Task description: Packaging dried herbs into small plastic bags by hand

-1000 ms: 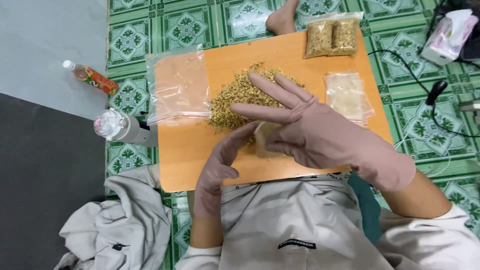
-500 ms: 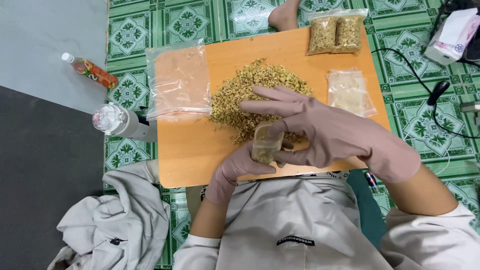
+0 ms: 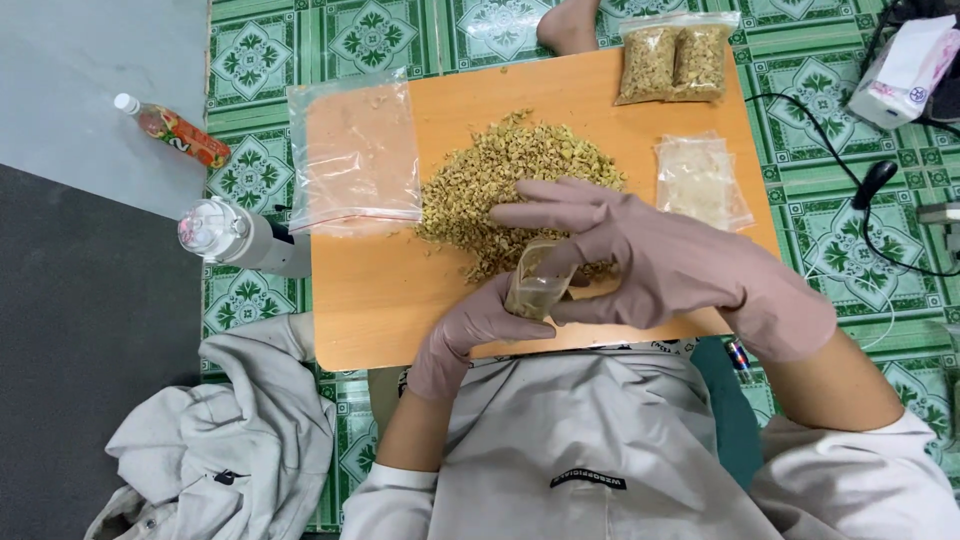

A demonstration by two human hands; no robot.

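Gloves cover both my hands. My left hand [image 3: 478, 322] pinches a small bag [image 3: 535, 285] from below, just over the near edge of the table [image 3: 390, 290]. My right hand [image 3: 650, 260] has fingers spread, fingertips at the bag's mouth, above the heap [image 3: 500, 180] of yellowish bits. An empty big bag [image 3: 355, 150] lies left of it; filled bags [image 3: 675, 62] sit at the far edge.

A single head-worn camera looks almost straight down from above the person's chest, near enough that the gloved left hand [image 3: 470, 330] and right hand [image 3: 660, 262] fill the centre. The orange board [image 3: 390, 290] lies ahead, with green tiled floor [image 3: 820, 260] around it. No second view shares the scene.
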